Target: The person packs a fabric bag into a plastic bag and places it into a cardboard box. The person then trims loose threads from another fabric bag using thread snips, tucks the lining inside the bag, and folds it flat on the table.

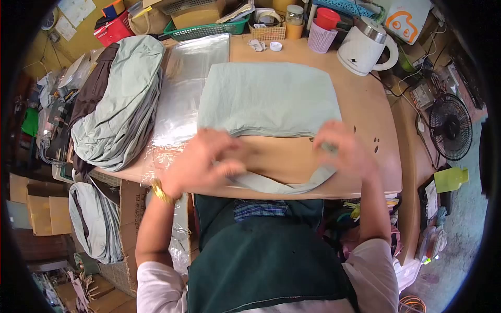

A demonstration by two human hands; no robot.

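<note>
A pale grey-green fabric bag [269, 96] lies flat on the table, its opening edge towards me. Its strap [276, 185] curves in a loop near the table's front edge. My left hand [206, 159] is over the bag's near left corner and the strap's left end, blurred, with thumb and fingers apart. At the near right corner, my right hand [344, 146] is bent over the strap's right side; a bit of grey-green cloth shows between its parted thumb and fingers. Whether either hand touches the cloth is hard to make out.
Left of the bag are clear plastic sleeves [193, 88] and a pile of similar bags [120, 99]. A white kettle [364, 47], a lilac cup [321, 37] and a green basket [209, 30] stand along the back. A black fan [450, 127] is at right.
</note>
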